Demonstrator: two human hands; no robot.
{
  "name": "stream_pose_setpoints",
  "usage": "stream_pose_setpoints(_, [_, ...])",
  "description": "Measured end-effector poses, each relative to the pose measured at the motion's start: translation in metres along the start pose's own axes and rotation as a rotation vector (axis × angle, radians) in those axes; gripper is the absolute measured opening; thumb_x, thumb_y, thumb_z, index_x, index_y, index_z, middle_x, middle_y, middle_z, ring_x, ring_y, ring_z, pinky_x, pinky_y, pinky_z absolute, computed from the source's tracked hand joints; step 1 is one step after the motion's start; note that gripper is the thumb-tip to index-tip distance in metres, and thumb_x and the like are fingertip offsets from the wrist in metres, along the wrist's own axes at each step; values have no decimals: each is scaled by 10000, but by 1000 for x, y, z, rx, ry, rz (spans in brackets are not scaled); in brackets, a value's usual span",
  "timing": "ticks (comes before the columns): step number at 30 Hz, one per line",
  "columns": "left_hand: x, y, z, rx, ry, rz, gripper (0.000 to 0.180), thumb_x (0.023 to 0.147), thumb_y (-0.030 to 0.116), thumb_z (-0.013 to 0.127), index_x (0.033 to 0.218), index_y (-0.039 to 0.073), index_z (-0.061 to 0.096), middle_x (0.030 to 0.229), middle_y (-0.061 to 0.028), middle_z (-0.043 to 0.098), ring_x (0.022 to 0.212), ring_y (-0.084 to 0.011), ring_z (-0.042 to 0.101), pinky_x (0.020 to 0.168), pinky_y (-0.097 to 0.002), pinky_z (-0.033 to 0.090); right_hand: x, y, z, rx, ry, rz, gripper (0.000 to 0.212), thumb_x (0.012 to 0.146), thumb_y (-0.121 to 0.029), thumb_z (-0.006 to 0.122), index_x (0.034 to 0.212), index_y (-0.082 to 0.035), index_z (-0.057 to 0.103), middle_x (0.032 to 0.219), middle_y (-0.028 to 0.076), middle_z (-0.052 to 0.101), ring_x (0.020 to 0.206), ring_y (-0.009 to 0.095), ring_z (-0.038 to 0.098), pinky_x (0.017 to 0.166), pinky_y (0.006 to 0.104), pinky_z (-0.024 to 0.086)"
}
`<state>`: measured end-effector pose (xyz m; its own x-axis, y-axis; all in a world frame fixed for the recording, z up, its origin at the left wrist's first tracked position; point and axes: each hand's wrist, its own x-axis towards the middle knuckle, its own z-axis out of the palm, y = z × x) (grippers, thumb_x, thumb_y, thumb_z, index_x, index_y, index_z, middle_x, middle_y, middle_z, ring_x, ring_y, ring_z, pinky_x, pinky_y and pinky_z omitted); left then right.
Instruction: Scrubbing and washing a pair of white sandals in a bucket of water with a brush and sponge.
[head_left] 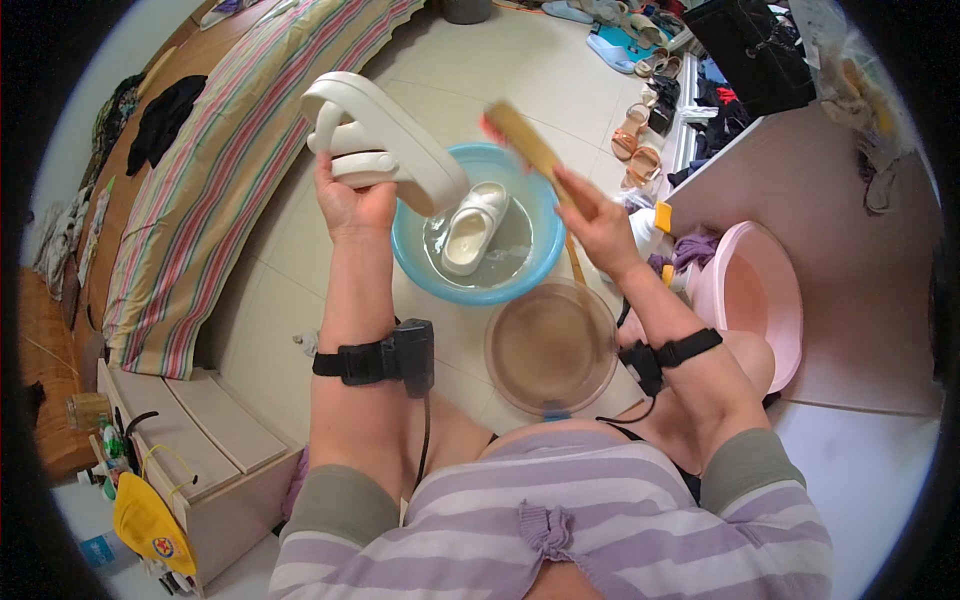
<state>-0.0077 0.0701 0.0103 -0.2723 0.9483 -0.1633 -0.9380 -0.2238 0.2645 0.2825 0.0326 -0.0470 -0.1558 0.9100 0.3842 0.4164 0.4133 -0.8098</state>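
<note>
Pale, cream-toned tiles cover the floor [530, 70] of a cluttered, brightly and evenly lit room, thin joints running between them. At left, a striped cloth [215, 200] in red, cream and gray drapes the side of a long, low piece of furniture, its brown top [130, 215] strewn with dark garments near a whitish wall [110, 45]. A light-toned cabinet [230, 430] stands in the lower left corner. At right, a broad brownish panel [840, 270] adjoins a white-framed unit [690, 100], with sandals [630, 130] on the floor alongside.
</note>
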Motion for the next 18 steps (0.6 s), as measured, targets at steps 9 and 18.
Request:
stream_pose_setpoints(9, [15,12,5,77,20,216,362,953,335,417,1199,101,543,1238,-63,562,1183,-298,494,1038,-514,365,-40,34,-10,-285,-421,5,463,820,-241,683,1270,-265,577,1066,91,674,941,271,657,833,330,521])
stream_pose_setpoints(18, [-11,3,-1,-10,3,-39,469,980,441,353,1303,120,467,1307,-76,503,1213,-297,464,1060,-520,340,23,-44,44,155,-198,-126,493,831,-164,674,1305,-135,542,1165,131,645,1013,223,648,869,294,492])
